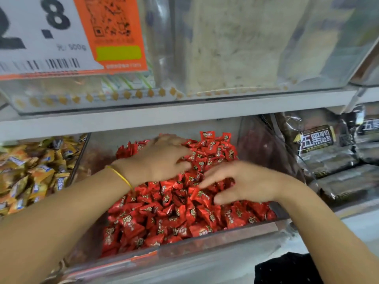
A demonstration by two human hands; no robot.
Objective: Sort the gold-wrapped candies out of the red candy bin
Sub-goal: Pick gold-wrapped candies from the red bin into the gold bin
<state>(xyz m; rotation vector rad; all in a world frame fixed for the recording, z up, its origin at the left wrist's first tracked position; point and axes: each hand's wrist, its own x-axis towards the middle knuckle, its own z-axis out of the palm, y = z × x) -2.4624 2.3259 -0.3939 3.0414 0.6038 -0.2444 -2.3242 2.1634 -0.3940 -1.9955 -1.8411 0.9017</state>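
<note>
Far left: a neighbouring clear bin of gold-and-orange foil-wrapped candies, separated by a clear plastic divider wall. Probably the home for strays.

The left hand, with a thin yellow band on the wrist, lies palm-down on the back-left of the heap. Grip wide, fingers spread flat, holding nothing I can see.

Middle: the clear plastic red candy bin sits on the lower shelf, heaped with small red foil-wrapped candies. No gold-wrapped candies show on this surface. Any strays are buried or under the palms; can't tell which.

The right hand lies palm-down right of centre, near the left hand but apart from it. Grip wide, fingers splayed, nothing pinched. Fingertips are blurred.

Far right: dark plastic-bagged loaves with black labels, outside the bin.

My read: this is the search phase, raking the heap to expose gold wrappers.

Risks from here:
- The heap rises close to the front rim. A broad sweep toward the front could push red pieces over the edge and off the shelf.
- The pile runs high at the back. Digging low could slump it and re-bury anything exposed.
- With flat, wide grips, a stray under a palm gets missed or shoved deeper.
- The red wrappers carry gold print, so a half-buried one could pass for a stray. Pinch singly and check before moving it left.
- A careless toss left could bounce off the divider back into the reds.
</note>
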